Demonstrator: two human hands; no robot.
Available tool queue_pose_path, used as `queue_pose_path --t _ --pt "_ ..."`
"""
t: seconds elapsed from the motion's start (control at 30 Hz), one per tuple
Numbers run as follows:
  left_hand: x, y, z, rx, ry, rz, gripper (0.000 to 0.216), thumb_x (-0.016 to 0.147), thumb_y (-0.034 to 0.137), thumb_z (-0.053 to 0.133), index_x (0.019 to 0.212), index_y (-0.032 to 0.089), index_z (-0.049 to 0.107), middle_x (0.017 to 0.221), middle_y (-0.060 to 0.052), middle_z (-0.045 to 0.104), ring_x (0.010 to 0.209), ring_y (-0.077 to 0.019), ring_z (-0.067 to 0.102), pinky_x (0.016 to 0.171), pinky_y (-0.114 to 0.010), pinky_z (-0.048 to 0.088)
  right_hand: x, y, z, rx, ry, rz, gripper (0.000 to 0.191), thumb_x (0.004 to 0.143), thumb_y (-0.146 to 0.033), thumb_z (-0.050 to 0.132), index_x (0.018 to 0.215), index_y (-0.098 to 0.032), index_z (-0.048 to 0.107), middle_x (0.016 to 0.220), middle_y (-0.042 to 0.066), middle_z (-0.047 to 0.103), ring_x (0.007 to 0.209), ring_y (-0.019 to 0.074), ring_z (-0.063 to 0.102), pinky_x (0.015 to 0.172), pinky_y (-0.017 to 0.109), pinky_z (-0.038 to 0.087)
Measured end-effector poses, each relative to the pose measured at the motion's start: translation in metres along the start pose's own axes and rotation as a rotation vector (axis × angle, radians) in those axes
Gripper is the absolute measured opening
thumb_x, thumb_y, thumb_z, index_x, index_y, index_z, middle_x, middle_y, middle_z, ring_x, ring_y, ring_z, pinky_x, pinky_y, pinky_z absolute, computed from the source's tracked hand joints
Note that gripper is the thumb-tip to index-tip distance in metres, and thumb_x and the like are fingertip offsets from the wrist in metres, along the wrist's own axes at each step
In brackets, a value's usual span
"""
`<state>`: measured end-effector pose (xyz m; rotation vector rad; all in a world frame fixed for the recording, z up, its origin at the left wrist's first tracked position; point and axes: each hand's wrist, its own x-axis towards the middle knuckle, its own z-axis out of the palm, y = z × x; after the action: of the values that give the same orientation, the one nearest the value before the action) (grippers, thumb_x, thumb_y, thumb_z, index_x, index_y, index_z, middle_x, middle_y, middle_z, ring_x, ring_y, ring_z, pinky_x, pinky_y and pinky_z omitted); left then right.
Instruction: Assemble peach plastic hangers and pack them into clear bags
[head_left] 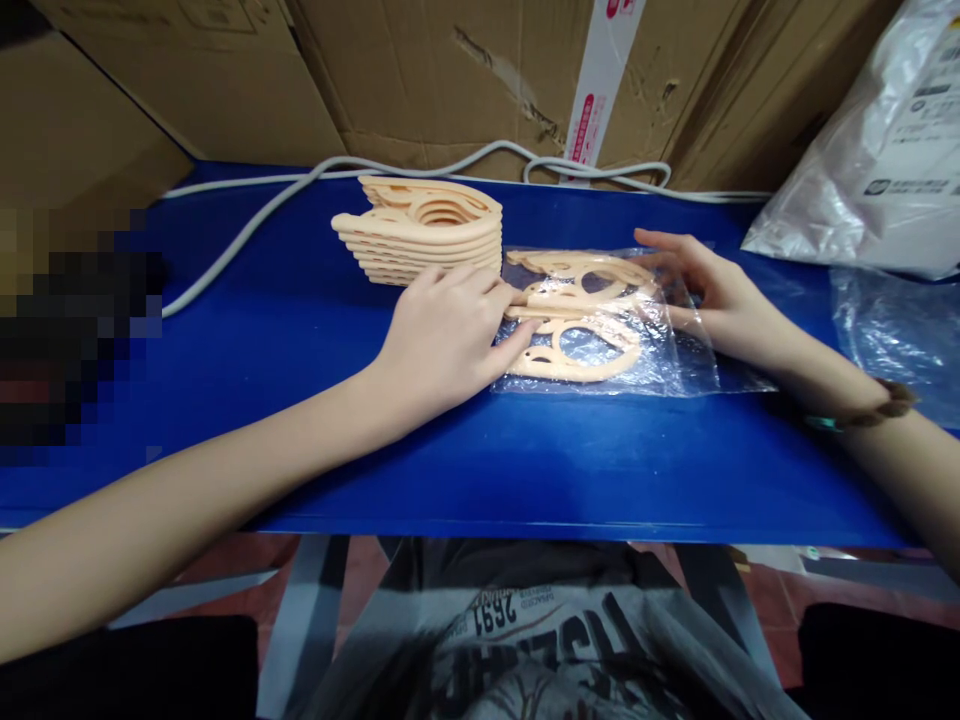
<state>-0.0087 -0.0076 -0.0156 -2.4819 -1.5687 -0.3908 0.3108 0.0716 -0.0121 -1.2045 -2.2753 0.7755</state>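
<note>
A clear plastic bag lies flat on the blue table with a peach plastic folding hanger inside it. My left hand rests at the bag's left edge, fingers curled, thumb and fingertips touching the hanger's end. My right hand lies flat on the bag's right side with fingers stretched out, pressing the plastic. A stack of several identical peach hangers stands just behind my left hand.
Cardboard boxes line the back of the table. A grey-white cable runs along the back edge and curves leftward. A white plastic sack and more clear bags lie at the right. A blurred dark area sits at left.
</note>
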Motion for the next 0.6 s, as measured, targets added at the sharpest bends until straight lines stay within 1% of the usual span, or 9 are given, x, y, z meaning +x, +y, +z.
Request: queue_pose_path --t 0.07,0.13,0.27,0.4,0.47,0.53,0.6 --pt "0.000 -0.001 0.000 -0.016 0.001 -0.007 0.042 0.112 0.041 0.053 0.127 0.014 0.082 0.122 -0.015 0.084 0.121 -0.0364 0.078 0.099 -0.047 0.057 0.002 0.000 0.000 -0.026 0.001 -0.010 0.102 0.085 -0.080 0.077 0.167 -0.028 0.049 0.150 0.014 0.071 0.079 0.0205 0.058 0.078 0.045 0.054" --pt "0.000 -0.002 0.000 -0.046 0.000 -0.011 0.042 0.112 0.042 0.054 0.128 0.014 0.082 0.123 -0.016 0.084 0.120 -0.0364 0.078 0.098 -0.047 0.057 0.004 -0.004 -0.001 -0.077 -0.001 -0.012 0.099 0.087 -0.079 0.075 0.167 -0.029 0.049 0.151 0.013 0.071 0.071 0.0172 0.050 0.073 0.043 0.050" --pt "0.000 -0.005 0.001 -0.101 0.020 -0.008 0.043 0.111 0.043 0.054 0.132 0.015 0.079 0.125 -0.015 0.084 0.121 -0.0362 0.077 0.099 -0.047 0.056 0.004 -0.019 -0.002 -0.101 -0.036 0.025 0.093 0.088 -0.075 0.075 0.164 -0.027 0.050 0.149 0.015 0.072 0.070 0.0161 0.051 0.070 0.041 0.047" --pt "-0.001 -0.004 0.001 -0.107 0.040 0.015 0.044 0.111 0.041 0.054 0.138 0.015 0.076 0.128 -0.017 0.083 0.120 -0.0369 0.077 0.100 -0.049 0.056 0.006 -0.025 -0.002 -0.108 -0.023 0.037 0.087 0.085 -0.072 0.076 0.158 -0.029 0.054 0.142 0.011 0.075 0.066 0.0149 0.051 0.066 0.038 0.047" --pt "-0.001 -0.003 0.000 -0.095 0.017 0.017 0.041 0.112 0.035 0.049 0.134 0.015 0.078 0.126 -0.017 0.084 0.119 -0.0375 0.078 0.099 -0.050 0.056 0.008 -0.024 -0.004 -0.156 -0.029 0.029 0.084 0.085 -0.066 0.075 0.157 -0.028 0.057 0.139 0.011 0.076 0.069 0.0163 0.056 0.067 0.038 0.048" --pt "0.001 -0.003 -0.001 -0.083 -0.008 0.014 0.043 0.115 0.029 0.042 0.129 0.016 0.081 0.124 -0.017 0.084 0.118 -0.0375 0.078 0.097 -0.051 0.056 0.012 -0.023 -0.006 -0.202 -0.044 0.009 0.082 0.084 -0.062 0.074 0.155 -0.024 0.060 0.135 0.012 0.077 0.072 0.0176 0.059 0.070 0.039 0.050" --pt "0.004 -0.005 -0.002 -0.085 -0.019 0.013 0.045 0.116 0.027 0.040 0.126 0.019 0.083 0.123 -0.015 0.085 0.118 -0.0366 0.079 0.097 -0.050 0.056 0.016 -0.023 -0.008 -0.225 -0.063 -0.018 0.084 0.084 -0.064 0.073 0.154 -0.019 0.061 0.131 0.014 0.077 0.074 0.0173 0.060 0.073 0.038 0.051"
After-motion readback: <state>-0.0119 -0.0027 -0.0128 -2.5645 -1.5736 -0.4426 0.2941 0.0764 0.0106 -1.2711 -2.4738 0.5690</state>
